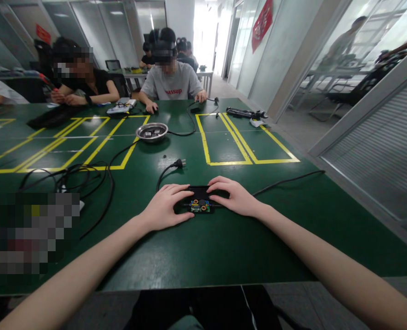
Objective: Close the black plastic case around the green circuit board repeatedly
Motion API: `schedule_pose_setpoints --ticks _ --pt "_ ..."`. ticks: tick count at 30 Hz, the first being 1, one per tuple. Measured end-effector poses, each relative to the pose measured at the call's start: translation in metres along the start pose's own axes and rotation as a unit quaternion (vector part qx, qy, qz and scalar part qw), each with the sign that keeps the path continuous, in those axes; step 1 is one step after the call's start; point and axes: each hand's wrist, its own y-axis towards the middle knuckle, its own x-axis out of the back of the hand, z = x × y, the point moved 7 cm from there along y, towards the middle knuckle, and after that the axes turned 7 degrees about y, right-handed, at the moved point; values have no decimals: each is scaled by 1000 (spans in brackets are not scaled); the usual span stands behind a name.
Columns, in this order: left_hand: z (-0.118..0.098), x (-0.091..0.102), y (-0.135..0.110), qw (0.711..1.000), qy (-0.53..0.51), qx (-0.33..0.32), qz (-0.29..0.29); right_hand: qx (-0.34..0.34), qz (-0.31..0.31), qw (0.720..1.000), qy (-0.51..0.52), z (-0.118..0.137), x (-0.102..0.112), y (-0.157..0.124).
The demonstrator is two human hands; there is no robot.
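An opened power adapter point(200, 206) lies in front of me on the green table, its circuit board with copper coils facing up. Behind the board is a black plastic case half point(199, 189). My left hand point(165, 206) grips the left side, thumb at the near edge of the board and fingers at the case. On the right, my right hand point(232, 197) has its fingertips on the case and the board's right end. A black cable point(268, 187) runs off to the right beyond this hand. Just past my left hand, a black mains plug point(180, 163) lies on its cord.
A metal bowl point(152, 132) with small parts stands mid-table. Black cables point(82, 172) lie coiled at left, near a blurred-out object point(34, 233). Yellow tape point(231, 163) marks rectangles. A folded black stand point(246, 112) lies far right. Across the table sit people, one in a grey shirt point(172, 82).
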Motion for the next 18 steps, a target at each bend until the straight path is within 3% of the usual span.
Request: schedule_pose_setpoints --ticks 9,18 --pt "-4 6 0 997 -76 2 -25 -70 -49 987 139 -7 -2 -1" --pt "-6 3 -2 994 -109 3 -15 -121 -40 980 153 -5 -6 0"
